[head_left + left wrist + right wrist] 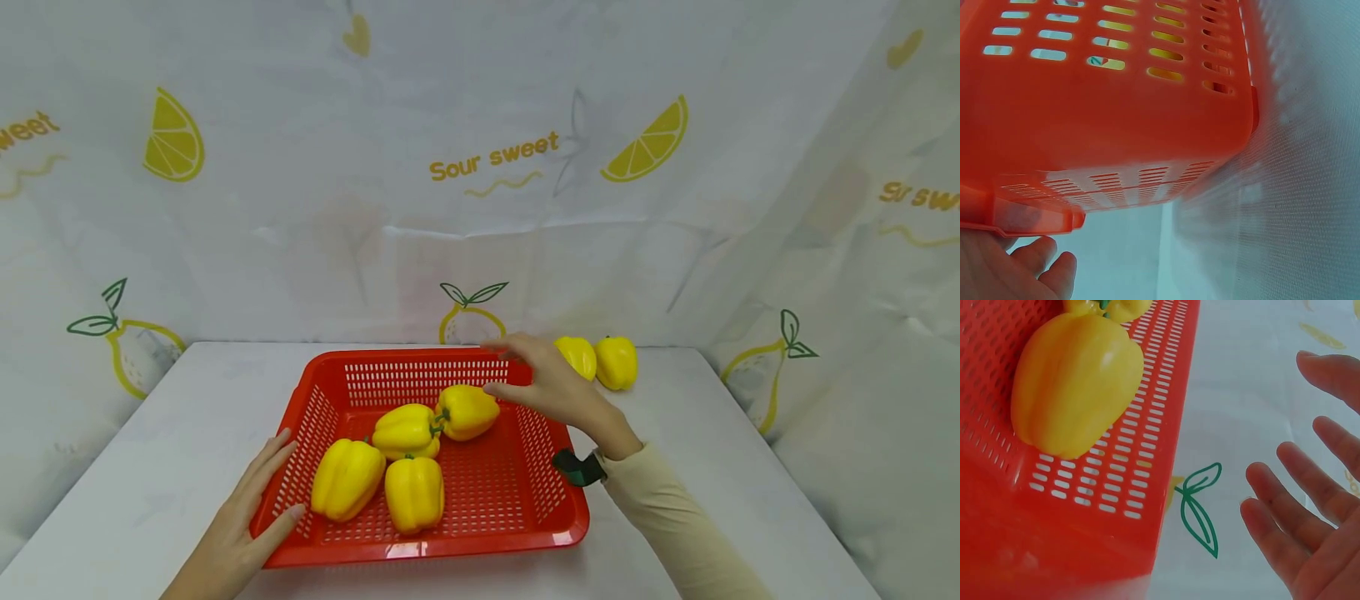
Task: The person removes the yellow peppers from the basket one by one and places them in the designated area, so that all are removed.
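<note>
A red slotted plastic basket [420,547] holds several yellow bell peppers [348,481]. My left hand [243,512] is at the basket's left rim, with thumb and fingers extended along it; in the left wrist view its fingertips [1060,275] show beside the rim. Over the basket's back right corner hovers my right hand [551,379], its fingers spread and nothing between them. Nearest to it is the rearmost pepper [468,412], which lies on its side; the right wrist view shows a gap between that hand [1310,531] and the basket wall.
Two more yellow bell peppers [617,363] sit on the white table [697,433] behind the basket's right side, one partly hidden by the right hand. A white sheet [300,217] printed with lemons hangs behind and beside the table.
</note>
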Tool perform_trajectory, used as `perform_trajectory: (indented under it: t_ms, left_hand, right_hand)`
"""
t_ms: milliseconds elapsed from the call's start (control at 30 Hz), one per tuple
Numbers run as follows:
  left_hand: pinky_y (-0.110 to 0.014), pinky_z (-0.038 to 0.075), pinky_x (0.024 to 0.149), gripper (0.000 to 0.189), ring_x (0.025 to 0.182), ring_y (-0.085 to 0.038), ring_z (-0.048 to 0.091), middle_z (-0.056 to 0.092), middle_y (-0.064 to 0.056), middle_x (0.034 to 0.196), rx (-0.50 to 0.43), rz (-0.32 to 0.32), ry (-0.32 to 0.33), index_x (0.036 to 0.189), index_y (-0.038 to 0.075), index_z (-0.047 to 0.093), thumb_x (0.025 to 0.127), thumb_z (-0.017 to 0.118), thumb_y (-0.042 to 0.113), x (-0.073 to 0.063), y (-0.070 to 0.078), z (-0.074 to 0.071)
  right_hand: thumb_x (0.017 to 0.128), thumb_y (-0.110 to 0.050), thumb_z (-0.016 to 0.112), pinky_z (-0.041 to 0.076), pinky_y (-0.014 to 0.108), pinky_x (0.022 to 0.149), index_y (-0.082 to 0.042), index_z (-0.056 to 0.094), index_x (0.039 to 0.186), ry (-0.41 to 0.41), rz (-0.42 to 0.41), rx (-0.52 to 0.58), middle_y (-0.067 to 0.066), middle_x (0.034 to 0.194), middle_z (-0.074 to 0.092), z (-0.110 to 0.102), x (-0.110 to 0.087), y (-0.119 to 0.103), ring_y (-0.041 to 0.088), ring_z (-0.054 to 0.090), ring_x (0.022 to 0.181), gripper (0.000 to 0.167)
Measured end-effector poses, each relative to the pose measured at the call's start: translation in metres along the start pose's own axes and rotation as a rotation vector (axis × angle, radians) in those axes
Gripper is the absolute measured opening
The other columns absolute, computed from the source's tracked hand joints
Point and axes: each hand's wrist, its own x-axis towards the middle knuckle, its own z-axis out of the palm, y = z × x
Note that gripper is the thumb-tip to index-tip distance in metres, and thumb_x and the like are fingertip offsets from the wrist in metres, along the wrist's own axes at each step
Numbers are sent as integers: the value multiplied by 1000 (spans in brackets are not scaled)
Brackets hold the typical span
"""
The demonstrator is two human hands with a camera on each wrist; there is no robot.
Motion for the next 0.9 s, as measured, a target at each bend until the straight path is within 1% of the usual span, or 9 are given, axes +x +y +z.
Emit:
perform_trajectory:
  t_ms: [100, 233, 333, 433, 500, 600, 767, 900]
  left_hand:
    - [3, 14, 93, 68, 134, 25, 9, 26, -2, 163, 2, -4, -1, 154, 24, 33, 94, 67, 23, 0, 0, 0]
    - [3, 17, 92, 68, 134, 25, 11, 27, -2, 163, 3, 2, 0, 153, 24, 34, 94, 67, 23, 1, 1, -1]
    - [2, 17, 92, 68, 134, 25, 11, 27, 0, 163, 12, -1, -3, 154, 25, 34, 94, 66, 24, 0, 2, -1]
    - [4, 17, 92, 68, 135, 24, 11, 27, 0, 163, 4, 11, 2, 154, 24, 34, 94, 67, 22, 0, 1, -1]
    - [4, 17, 92, 69, 135, 24, 11, 27, 0, 163, -4, 21, 9, 153, 24, 34, 93, 67, 21, 0, 1, -1]
    - [5, 17, 93, 69, 136, 23, 12, 27, -1, 162, -17, 37, 16, 153, 23, 35, 93, 67, 19, 0, 1, -1]
    - [6, 17, 92, 68, 136, 23, 12, 27, 0, 163, -11, 30, 9, 154, 23, 34, 94, 66, 21, -1, 4, -1]
    - [6, 17, 92, 68, 135, 23, 12, 26, 0, 163, -8, 24, 7, 154, 24, 34, 94, 66, 22, -1, 3, -2]
  right_hand:
    - [87, -25, 77, 51, 45, 100, -11, 57, 136, 3, 15, -1, 7, 135, 61, 4, 2, -1, 25, 62, 116, 55]
    - [87, -27, 77, 51, 45, 99, -11, 56, 137, -13, 36, 0, 8, 136, 60, 9, 5, -1, 27, 61, 117, 57]
    - [87, -27, 77, 51, 45, 99, -9, 56, 137, -23, 28, 10, 8, 135, 61, 12, 9, -2, 27, 61, 116, 57]
    - [88, -24, 77, 51, 45, 99, -8, 56, 137, -36, 7, 25, 9, 137, 60, 16, 12, -3, 26, 61, 115, 56]
    - [88, -22, 77, 51, 44, 100, -8, 56, 137, -51, 8, 39, 9, 140, 58, 20, 14, -2, 27, 61, 116, 55]
    - [89, -21, 75, 50, 44, 101, -9, 55, 137, -84, 23, 60, 10, 143, 55, 26, 16, 0, 28, 59, 119, 54]
    - [90, -19, 73, 46, 50, 105, -9, 54, 139, -123, 70, 101, 11, 142, 55, 34, 18, 4, 31, 55, 125, 53]
    - [90, -19, 73, 44, 51, 107, -7, 53, 139, -139, 79, 110, 11, 141, 55, 38, 22, 7, 35, 53, 128, 54]
